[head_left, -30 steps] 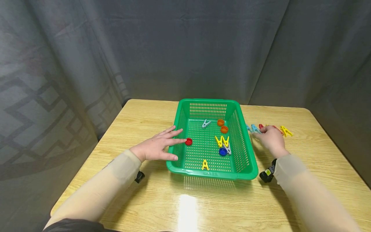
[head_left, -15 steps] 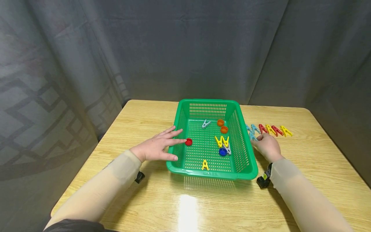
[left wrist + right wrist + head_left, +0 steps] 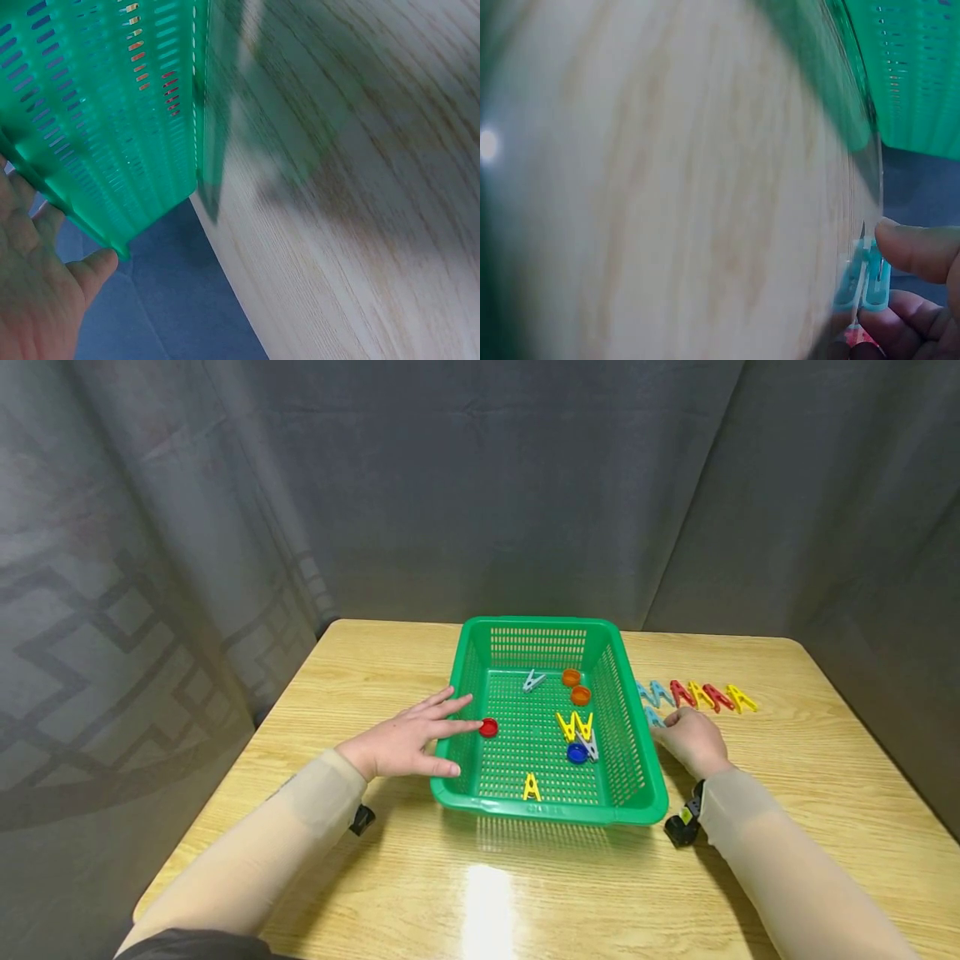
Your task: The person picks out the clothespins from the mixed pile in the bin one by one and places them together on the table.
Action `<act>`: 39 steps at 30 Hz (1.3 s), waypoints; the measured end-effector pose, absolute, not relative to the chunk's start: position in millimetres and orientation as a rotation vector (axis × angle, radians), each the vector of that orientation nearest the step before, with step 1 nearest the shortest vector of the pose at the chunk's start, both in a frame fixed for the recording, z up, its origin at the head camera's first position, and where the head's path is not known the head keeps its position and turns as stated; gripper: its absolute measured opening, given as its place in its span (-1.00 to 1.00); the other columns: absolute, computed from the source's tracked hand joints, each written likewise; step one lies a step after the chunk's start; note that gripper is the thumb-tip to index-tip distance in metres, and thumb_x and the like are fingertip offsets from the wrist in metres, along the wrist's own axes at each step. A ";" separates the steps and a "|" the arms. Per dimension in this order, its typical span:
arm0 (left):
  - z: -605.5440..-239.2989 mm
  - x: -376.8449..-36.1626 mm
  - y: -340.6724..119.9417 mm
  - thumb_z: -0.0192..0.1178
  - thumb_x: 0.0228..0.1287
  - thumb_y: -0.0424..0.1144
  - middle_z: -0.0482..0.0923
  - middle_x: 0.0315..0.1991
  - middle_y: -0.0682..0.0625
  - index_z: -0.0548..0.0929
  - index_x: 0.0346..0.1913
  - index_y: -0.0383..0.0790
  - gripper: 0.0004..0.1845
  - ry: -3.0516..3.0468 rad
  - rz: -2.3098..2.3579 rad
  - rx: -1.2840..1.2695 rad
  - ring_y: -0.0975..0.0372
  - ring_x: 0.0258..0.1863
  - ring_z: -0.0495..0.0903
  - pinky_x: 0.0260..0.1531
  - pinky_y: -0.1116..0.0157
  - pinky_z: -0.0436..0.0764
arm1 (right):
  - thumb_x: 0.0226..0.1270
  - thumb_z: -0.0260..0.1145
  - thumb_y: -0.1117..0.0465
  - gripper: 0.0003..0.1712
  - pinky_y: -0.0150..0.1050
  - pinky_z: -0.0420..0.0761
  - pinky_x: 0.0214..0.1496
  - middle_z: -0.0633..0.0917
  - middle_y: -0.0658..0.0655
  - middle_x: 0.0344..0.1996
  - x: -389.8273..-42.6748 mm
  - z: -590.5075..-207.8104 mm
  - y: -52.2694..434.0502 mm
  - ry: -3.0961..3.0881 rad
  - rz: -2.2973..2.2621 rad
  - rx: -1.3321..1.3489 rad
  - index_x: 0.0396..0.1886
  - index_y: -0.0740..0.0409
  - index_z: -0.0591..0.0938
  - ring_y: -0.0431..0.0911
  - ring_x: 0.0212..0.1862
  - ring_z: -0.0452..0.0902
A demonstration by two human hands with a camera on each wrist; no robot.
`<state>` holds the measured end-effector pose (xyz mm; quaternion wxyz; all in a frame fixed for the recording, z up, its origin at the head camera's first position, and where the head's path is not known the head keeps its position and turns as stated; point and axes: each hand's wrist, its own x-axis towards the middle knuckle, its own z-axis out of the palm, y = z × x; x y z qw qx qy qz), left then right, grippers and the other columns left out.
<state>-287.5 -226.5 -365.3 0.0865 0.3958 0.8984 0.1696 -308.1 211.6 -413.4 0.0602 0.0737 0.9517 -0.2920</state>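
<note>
**Right grip pinches a blue peg; left grip lies spread on the basket rim**

The right hand (image 3: 692,739) has its grip pressed on a light blue clothes peg (image 3: 864,277), thumb above and curled fingers (image 3: 900,319) below, low over the bench (image 3: 375,668) just beside the basket's right wall. The left hand (image 3: 405,739) is spread flat, fingers straight, resting on the left rim of the green basket (image 3: 633,777), with its thumb against the outer wall (seen close in the left wrist view).

The basket stands mid-bench. Inside lie three yellow pegs, two of them (image 3: 574,724) side by side near the middle and one (image 3: 531,787) by the near wall, plus a grey peg (image 3: 533,679) toward the far end. Smaller still are the caps: two orange caps (image 3: 576,687), a blue cap (image 3: 576,752) and a red cap (image 3: 488,727) just beside the left fingertips.

A row of pegs (image 3: 701,695) in blue, red and yellow lies on the bench beyond the right hand.
</note>
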 end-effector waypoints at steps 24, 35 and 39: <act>-366.0 -286.7 -226.9 0.19 0.22 0.23 -0.17 0.55 0.11 0.27 0.45 0.16 -0.25 2.680 0.513 1.178 0.13 0.51 -0.37 0.35 -0.17 -0.04 | 0.35 0.23 -0.03 -0.31 -0.02 0.48 -0.23 0.43 0.49 0.02 -306.0 -409.6 213.9 2.817 -0.948 0.191 0.14 0.50 0.36 0.24 -0.09 0.44; -366.4 -287.2 -226.4 0.22 0.23 0.18 -0.16 0.55 0.10 0.27 0.45 0.15 -0.26 2.678 0.515 1.174 0.13 0.51 -0.38 0.36 -0.17 -0.04 | 0.41 0.13 -0.09 -0.29 0.03 0.48 -0.17 0.41 0.48 0.10 -306.0 -393.4 217.0 2.813 -1.012 0.177 0.21 0.47 0.32 0.24 -0.04 0.41; -366.6 -287.6 -226.9 0.21 0.23 0.20 -0.15 0.55 0.07 0.27 0.45 0.16 -0.26 2.681 0.507 1.183 0.13 0.51 -0.38 0.36 -0.16 -0.04 | 0.42 0.10 -0.12 -0.29 0.04 0.48 -0.17 0.43 0.50 0.08 -309.1 -384.5 219.3 2.872 -0.994 0.139 0.17 0.48 0.36 0.27 -0.05 0.41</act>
